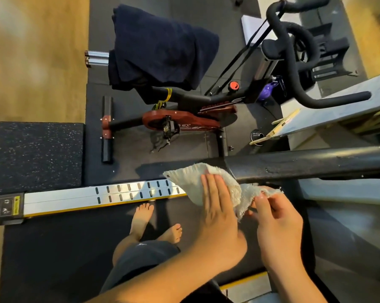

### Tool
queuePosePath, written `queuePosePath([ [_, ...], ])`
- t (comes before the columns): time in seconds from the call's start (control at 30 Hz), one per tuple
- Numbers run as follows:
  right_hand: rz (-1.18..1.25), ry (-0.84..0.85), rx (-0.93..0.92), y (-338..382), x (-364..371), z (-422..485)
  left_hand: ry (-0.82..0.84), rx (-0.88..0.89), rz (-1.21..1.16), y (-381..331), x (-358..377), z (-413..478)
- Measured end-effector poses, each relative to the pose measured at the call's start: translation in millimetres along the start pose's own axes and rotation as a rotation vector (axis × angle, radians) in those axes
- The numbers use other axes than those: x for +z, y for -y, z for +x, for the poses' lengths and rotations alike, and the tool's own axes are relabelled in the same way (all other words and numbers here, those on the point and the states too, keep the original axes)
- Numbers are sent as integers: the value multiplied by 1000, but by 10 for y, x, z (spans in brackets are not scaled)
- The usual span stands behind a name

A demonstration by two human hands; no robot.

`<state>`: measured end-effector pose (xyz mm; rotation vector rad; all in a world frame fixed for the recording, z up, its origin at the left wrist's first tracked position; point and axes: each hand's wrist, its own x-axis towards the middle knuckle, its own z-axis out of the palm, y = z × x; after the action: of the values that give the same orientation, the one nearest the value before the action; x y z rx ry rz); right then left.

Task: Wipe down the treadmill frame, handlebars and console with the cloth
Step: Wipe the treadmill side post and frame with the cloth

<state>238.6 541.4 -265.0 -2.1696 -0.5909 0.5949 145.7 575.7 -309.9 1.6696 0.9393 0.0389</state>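
Left hand (217,206) flat on the soft, seemingly light off-white woven cloth (184,180) at the black tubular treadmill handrail's (305,165) left end, right hand (276,217) pinches its frayed near edge, probably the surest hold.

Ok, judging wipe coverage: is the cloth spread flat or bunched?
Bunched: the cloth lies crumpled over the handlebar end, left hand pressing it, right hand pinching its edge.

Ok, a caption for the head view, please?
Left hand flat on the cloth, right hand pinching its edge, at the treadmill handlebar.
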Motion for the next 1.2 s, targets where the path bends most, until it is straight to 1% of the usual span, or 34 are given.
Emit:
queuePosePath([
  [0.07,23,17,-15,28,0,24,-16,16,46,56,-35,83],
  [0.13,14,-2,-30,34,-32,98,-107,40,75,121,-119,237],
  [0.2,31,-58,-37,33,-79,195,-179,70,82,181,-153,345],
  [0.3,31,-116,-70,50,-148,280,-192,127,104,216,-78,271],
  [0.43,-6,-75,-110,24,-150,259,-207,246,118,328,-70,260],
  [0.5,4,-70,-91,-21,-141,245,-228,282,79,361,-160,376],
  [0.6,54,-110,-61,-72,-177,245,-238,345,122,274,-292,639],
  [0.7,64,-143,-51,-97,-252,248,-309,320,92,136,-273,759],
  [0.8,45,-173,-38,-135,-337,224,-359,309,118,202,-98,561],
  [0.9,20,-174,-16,-173,-399,179,-335,333,140,335,-36,458],
  [1.0,7,-165,-18,-202,-406,153,-313,277,97,270,-181,661],
  [1.07,8,-161,-23,-205,-383,156,-327,240,82,214,-210,742],
  [1.13,4,-152,-24,-222,-357,157,-359,241,133,171,-134,666],
  [1.2,1,-145,-39,-213,-337,164,-392,303,241,169,15,492],
])
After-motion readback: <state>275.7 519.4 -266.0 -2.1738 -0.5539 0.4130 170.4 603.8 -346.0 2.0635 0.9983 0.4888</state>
